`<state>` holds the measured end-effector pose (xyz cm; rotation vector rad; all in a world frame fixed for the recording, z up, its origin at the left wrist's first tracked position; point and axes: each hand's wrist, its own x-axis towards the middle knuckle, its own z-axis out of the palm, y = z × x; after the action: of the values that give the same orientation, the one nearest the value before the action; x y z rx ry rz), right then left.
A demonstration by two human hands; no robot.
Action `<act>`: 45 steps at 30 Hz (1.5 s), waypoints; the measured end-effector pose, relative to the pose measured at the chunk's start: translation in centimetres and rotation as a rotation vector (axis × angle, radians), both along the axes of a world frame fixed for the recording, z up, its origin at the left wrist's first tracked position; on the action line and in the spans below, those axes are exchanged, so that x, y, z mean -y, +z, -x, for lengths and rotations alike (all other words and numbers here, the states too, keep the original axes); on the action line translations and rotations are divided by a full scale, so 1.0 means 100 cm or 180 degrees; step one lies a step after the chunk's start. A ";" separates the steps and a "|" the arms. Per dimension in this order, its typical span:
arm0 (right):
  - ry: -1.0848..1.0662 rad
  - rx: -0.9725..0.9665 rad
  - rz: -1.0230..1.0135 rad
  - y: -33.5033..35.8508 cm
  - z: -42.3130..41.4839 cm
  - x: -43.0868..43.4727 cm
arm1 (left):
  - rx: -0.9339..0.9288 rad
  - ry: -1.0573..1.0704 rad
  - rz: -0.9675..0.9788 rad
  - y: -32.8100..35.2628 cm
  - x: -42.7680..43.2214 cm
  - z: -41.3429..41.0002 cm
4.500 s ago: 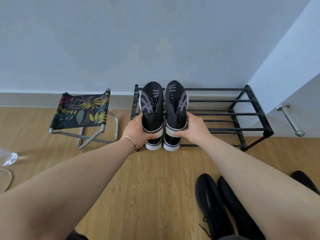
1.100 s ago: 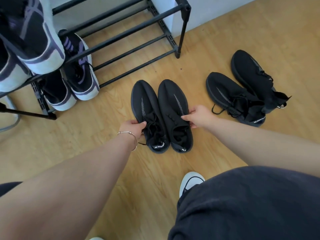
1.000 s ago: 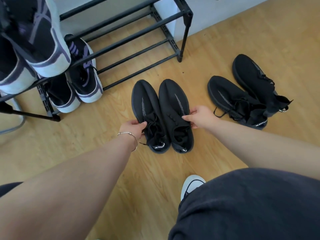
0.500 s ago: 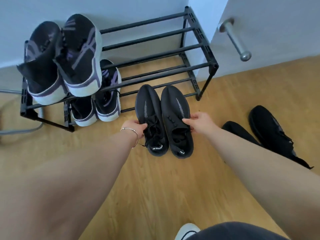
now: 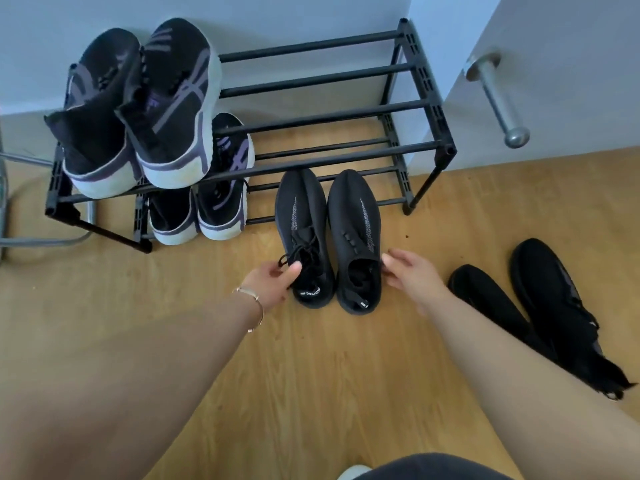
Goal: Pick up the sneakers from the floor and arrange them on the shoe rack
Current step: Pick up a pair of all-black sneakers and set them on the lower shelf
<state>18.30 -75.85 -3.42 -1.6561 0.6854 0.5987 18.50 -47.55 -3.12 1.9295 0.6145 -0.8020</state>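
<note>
Black sneaker pair (image 5: 327, 237) set down, toes under shoe rack (image 5: 412, 154); both hands now released.

Black knit sneaker pair (image 5: 327, 233) side by side, toes under shoe rack (image 5: 419, 98) lower tier; two black-purple pairs (image 5: 166, 109) on rack left; second black pair (image 5: 540, 306) on floor, right

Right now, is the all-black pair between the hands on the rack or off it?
Partly on: black sneaker pair has toes on the shoe rack lower bars, heels overhanging the floor.
</note>
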 end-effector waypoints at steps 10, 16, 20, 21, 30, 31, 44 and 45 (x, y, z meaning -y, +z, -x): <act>0.1579 0.0207 0.1353 -0.005 0.050 -0.030 | -0.0038 -0.0807 -0.1012 -0.008 0.039 0.028; 0.1415 0.0368 0.1620 -0.014 0.052 -0.036 | -0.0005 -0.0075 -0.0833 -0.013 0.045 0.019; 0.1256 0.0424 0.1552 -0.013 0.052 -0.037 | 0.0139 0.0214 -0.0627 -0.015 0.039 0.017; 0.1184 0.0436 0.1493 -0.011 0.050 -0.037 | 0.0165 0.0274 -0.0564 -0.015 0.038 0.015; 0.0789 0.0749 0.1299 0.022 -0.014 -0.033 | 0.0473 0.0689 -0.0054 -0.006 0.034 -0.043; 0.0812 0.0802 0.1333 0.024 -0.024 -0.033 | 0.0534 0.0653 -0.0098 -0.004 0.034 -0.052; 0.1002 0.1020 0.1775 0.019 -0.099 -0.053 | 0.0648 0.0257 -0.0469 0.001 0.012 -0.118; 0.0967 0.0980 0.1737 0.020 -0.102 -0.055 | 0.0630 0.0251 -0.0451 0.000 0.012 -0.119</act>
<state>28.47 -70.34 -1.40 -2.3296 0.3877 0.3672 30.43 -48.73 -3.07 2.0692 0.6359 -0.5220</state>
